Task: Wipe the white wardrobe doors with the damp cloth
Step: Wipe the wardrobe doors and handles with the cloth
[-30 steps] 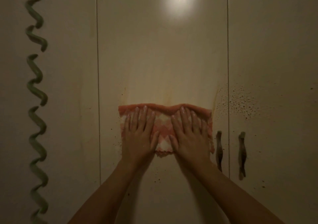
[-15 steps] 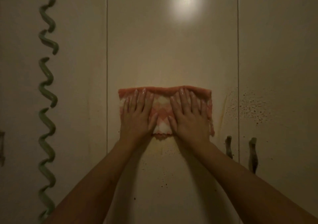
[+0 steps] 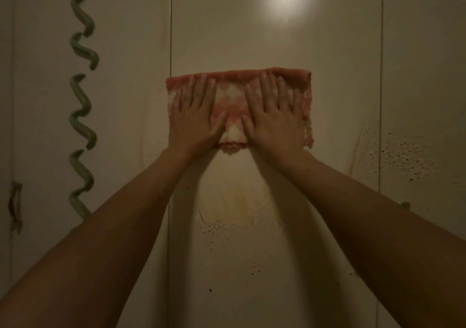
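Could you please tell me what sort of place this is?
Probably a bedroom at home: tall pale wardrobe doors fill the view, one carrying a wavy green strip, with a checked cloth pressed on another.

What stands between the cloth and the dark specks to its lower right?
Nothing raised shows. The left hand and right hand press the cloth flat on the middle door; toward the specks lie only bare door, a yellowish streak and the seam to the right door.
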